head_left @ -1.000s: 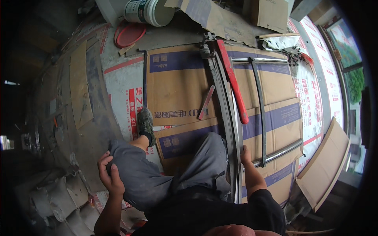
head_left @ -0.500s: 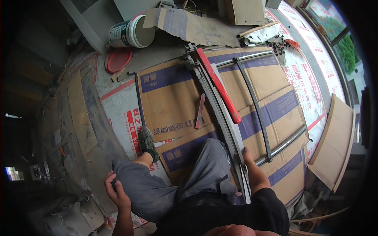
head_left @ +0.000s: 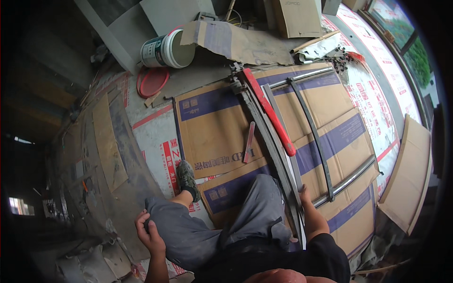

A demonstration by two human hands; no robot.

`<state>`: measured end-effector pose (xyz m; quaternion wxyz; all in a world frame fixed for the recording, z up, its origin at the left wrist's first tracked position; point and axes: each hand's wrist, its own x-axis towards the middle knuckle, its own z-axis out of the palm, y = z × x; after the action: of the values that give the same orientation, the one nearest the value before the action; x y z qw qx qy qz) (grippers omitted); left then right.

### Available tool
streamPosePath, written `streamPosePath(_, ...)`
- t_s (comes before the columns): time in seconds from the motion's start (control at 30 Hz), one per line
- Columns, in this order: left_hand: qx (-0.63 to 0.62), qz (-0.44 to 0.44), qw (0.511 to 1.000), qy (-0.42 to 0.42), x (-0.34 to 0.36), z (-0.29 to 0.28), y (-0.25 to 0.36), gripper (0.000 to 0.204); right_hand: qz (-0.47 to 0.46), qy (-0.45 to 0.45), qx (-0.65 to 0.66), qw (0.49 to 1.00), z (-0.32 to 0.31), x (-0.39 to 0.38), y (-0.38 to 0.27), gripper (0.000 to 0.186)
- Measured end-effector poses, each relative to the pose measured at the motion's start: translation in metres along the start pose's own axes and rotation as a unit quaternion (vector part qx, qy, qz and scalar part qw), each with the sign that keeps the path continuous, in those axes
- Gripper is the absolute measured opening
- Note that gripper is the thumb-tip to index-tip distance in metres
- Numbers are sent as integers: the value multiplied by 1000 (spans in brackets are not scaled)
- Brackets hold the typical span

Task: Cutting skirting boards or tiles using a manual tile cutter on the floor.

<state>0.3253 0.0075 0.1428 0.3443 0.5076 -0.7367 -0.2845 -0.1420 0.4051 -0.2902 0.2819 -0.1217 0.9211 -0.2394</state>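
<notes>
A long manual tile cutter [head_left: 253, 107] with a red handle [head_left: 270, 113] stands on flattened cardboard, its near end beside my bent right leg. Along its right side runs a narrow pale strip [head_left: 294, 170], perhaps tile, partly hidden by the handle. My right hand [head_left: 307, 200] is at the strip's near right edge, fingers closed against it; the fingertips are partly hidden. My left hand [head_left: 150, 232] rests by my left knee, fingers loosely curled, thumb apart, nothing visible in it. A thin red-and-grey stick-like piece [head_left: 249, 142] lies on the cardboard left of the cutter.
Right of the cutter, a metal frame [head_left: 313, 132] of bars lies on the cardboard [head_left: 212, 137]. A white bucket [head_left: 163, 49] lies tipped at the far left, near a red lid [head_left: 154, 82]. A bent cardboard panel [head_left: 406, 174] leans at the right.
The whole view has shifted slightly, moving the scene right and down. The pale strip's far end now shows a wider gap from the cutter. My left hand stays by the knee.
</notes>
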Motion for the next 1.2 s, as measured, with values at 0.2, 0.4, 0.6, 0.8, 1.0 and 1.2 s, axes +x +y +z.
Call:
streamPosePath(0.2,8,-15,1000,-3,5,8,6,24,32,-8,-28,999,-11,-1,-7,74)
streamPosePath(0.4,8,-17,1000,1,4,4,-2,23,50,-53,-73,995,-40,0,-30,85)
streamPosePath(0.6,9,-16,1000,3,7,8,5,23,2,-36,-64,997,-52,12,-8,85)
streamPosePath(0.8,24,-6,1000,3,4,4,4,23,5,-16,-104,994,-75,34,-27,69)
streamPosePath(1.0,18,-12,1000,0,5,5,2,22,6,-25,-141,990,-111,69,-44,58)
streamPosePath(1.2,24,-19,1000,5,3,4,3,21,-53,118,-236,963,-109,53,-88,60)
